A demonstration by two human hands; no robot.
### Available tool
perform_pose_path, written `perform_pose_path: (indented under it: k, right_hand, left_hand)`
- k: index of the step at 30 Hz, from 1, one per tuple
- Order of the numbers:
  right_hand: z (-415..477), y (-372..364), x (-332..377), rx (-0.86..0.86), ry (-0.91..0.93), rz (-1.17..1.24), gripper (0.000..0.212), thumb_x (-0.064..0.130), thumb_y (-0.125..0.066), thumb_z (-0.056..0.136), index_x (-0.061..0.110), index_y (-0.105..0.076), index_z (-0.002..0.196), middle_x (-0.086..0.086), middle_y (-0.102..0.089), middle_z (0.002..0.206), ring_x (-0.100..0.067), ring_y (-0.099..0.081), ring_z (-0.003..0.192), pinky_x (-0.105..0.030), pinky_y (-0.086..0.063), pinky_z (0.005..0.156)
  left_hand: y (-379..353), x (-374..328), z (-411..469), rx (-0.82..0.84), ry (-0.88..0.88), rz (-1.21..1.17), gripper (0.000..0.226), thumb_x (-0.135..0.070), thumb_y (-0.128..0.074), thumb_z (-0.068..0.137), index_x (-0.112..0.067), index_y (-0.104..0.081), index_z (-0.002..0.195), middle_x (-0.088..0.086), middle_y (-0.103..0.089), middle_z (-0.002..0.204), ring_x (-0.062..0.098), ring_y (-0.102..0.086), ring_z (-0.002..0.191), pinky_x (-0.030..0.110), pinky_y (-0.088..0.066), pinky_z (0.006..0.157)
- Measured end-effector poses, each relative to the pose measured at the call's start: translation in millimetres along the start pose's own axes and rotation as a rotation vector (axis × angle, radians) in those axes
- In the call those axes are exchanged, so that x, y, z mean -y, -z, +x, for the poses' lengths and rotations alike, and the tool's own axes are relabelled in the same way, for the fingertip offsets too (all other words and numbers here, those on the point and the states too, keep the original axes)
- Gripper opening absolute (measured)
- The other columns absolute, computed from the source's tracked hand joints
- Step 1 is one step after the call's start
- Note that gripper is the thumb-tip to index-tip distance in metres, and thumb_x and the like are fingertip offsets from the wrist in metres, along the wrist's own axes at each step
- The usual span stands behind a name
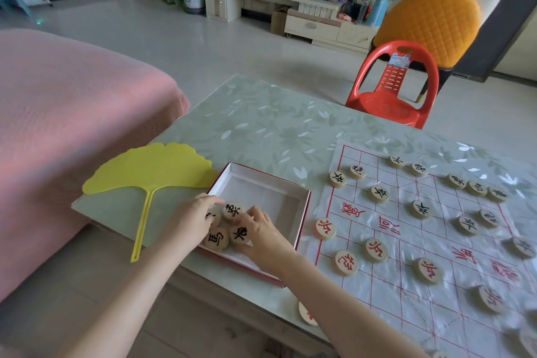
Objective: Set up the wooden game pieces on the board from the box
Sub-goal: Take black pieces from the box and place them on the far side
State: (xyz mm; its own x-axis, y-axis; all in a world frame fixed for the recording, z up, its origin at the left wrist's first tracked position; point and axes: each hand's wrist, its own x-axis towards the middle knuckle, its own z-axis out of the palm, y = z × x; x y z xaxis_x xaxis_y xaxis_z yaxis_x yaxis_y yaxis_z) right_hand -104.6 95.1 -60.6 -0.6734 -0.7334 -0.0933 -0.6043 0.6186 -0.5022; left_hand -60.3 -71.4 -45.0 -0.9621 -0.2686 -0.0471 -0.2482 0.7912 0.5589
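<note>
The left hand [193,216] is laid over the black-lettered wooden pieces [216,238] clustered in the near left corner of the box [302,212], its fingers curled on them; whether one is gripped cannot be told. The right hand [260,234] is pinched on a piece [239,234] in the same cluster. Right of the box, the board [406,241] is spread on the bench [261,119], carrying red- and black-lettered pieces. Left of the box, a yellow fan [151,167] is lying.

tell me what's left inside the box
A cluster of black-lettered wooden pieces sits in the near left corner of the box; three show clearly. The left hand and right hand cover others, so the count is unclear.
</note>
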Motion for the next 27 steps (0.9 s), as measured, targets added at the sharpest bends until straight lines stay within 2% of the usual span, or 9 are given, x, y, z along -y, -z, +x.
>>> perform_pose_path:
  k: [3,6,11,14,16,18,21,24,27]
  right_hand:
    - [-4.6,8.8,-10.5,-0.06,-0.027,0.025,0.041,0.02,-0.061,0.082,0.01,-0.049,0.12,-0.008,-0.05,0.12,-0.026,-0.043,0.114,-0.03,-0.036,0.096]
    - [-11.2,25.5,-19.5,-0.21,-0.124,0.143,0.042,0.02,-0.063,0.08,0.012,-0.05,0.12,-0.003,-0.053,0.12,-0.02,-0.044,0.114,-0.023,-0.035,0.095]
    - [-30.2,51.7,-35.2,-0.285,-0.195,0.306,0.042,0.024,-0.068,0.079,0.018,-0.051,0.116,0.002,-0.054,0.116,-0.013,-0.049,0.107,-0.022,-0.042,0.092]
    - [-43.3,64.3,-47.0,-0.323,-0.198,0.381,0.042,0.022,-0.069,0.079,0.018,-0.051,0.116,0.003,-0.056,0.113,-0.01,-0.051,0.099,-0.008,-0.038,0.08]
    - [-50.0,75.4,-57.2,-0.349,-0.21,0.434,0.042,0.019,-0.07,0.078,0.018,-0.051,0.116,0.004,-0.057,0.112,-0.01,-0.052,0.096,-0.006,-0.039,0.077]
    - [-55.0,88.7,-70.0,-0.383,-0.222,0.469,0.043,0.017,-0.071,0.077,0.018,-0.051,0.116,0.005,-0.058,0.112,-0.012,-0.054,0.095,-0.007,-0.04,0.077]
    - [-59.5,108.5,-93.6,-0.446,-0.261,0.507,0.044,0.012,-0.073,0.076,0.017,-0.052,0.114,0.006,-0.058,0.11,-0.015,-0.056,0.095,-0.015,-0.044,0.081]
    - [-58.8,125.1,-119.5,-0.502,-0.289,0.534,0.044,0.01,-0.074,0.074,0.022,-0.051,0.109,0.012,-0.057,0.104,-0.016,-0.056,0.095,-0.026,-0.049,0.085]
    - [-45.6,141.1,-154.0,-0.522,-0.316,0.52,0.044,0.011,-0.074,0.074,0.019,-0.051,0.111,0.009,-0.058,0.104,-0.015,-0.056,0.095,-0.027,-0.049,0.086]
  left_hand:
    - [-5.5,-9.4,6.2,0.007,-0.019,0.024,0.038,-0.009,-0.062,0.083,-0.02,-0.059,0.12,-0.003,-0.056,0.128,0.019,-0.056,0.113,0.031,-0.045,0.094]
    - [-12.9,-17.7,13.1,0.029,-0.024,0.056,0.042,-0.019,-0.066,0.081,-0.019,-0.057,0.122,-0.002,-0.055,0.127,0.02,-0.055,0.113,0.03,-0.044,0.089]
    - [-31.8,-13.0,25.9,0.046,-0.026,0.147,0.048,-0.016,-0.07,0.074,-0.018,-0.058,0.12,0.002,-0.056,0.12,0.023,-0.051,0.114,0.036,-0.044,0.094]
    - [-38.6,-9.6,31.0,0.034,-0.016,0.161,0.046,-0.016,-0.074,0.068,-0.017,-0.062,0.113,0.004,-0.056,0.111,0.025,-0.055,0.106,0.039,-0.046,0.09]
    - [-40.1,-13.8,33.3,-0.01,-0.019,0.135,0.042,-0.015,-0.075,0.065,-0.015,-0.065,0.106,0.006,-0.058,0.107,0.028,-0.058,0.102,0.038,-0.047,0.087]
    - [-37.9,-29.8,35.1,-0.113,-0.052,0.059,0.037,-0.013,-0.076,0.063,-0.014,-0.067,0.099,0.007,-0.06,0.101,0.029,-0.06,0.095,0.037,-0.049,0.083]
    - [-31.3,-75.2,43.3,-0.233,-0.144,-0.106,0.035,-0.012,-0.079,0.063,-0.013,-0.067,0.095,0.005,-0.059,0.098,0.022,-0.06,0.088,0.035,-0.05,0.08]
    - [-38.2,-122.9,62.6,-0.206,-0.222,-0.205,0.036,-0.014,-0.079,0.063,-0.015,-0.066,0.097,0.002,-0.056,0.099,0.019,-0.059,0.092,0.034,-0.049,0.085]
    - [-58.2,-162.8,84.1,-0.174,-0.242,-0.251,0.038,-0.018,-0.079,0.064,-0.02,-0.065,0.099,-0.001,-0.055,0.101,0.019,-0.059,0.094,0.032,-0.048,0.087]
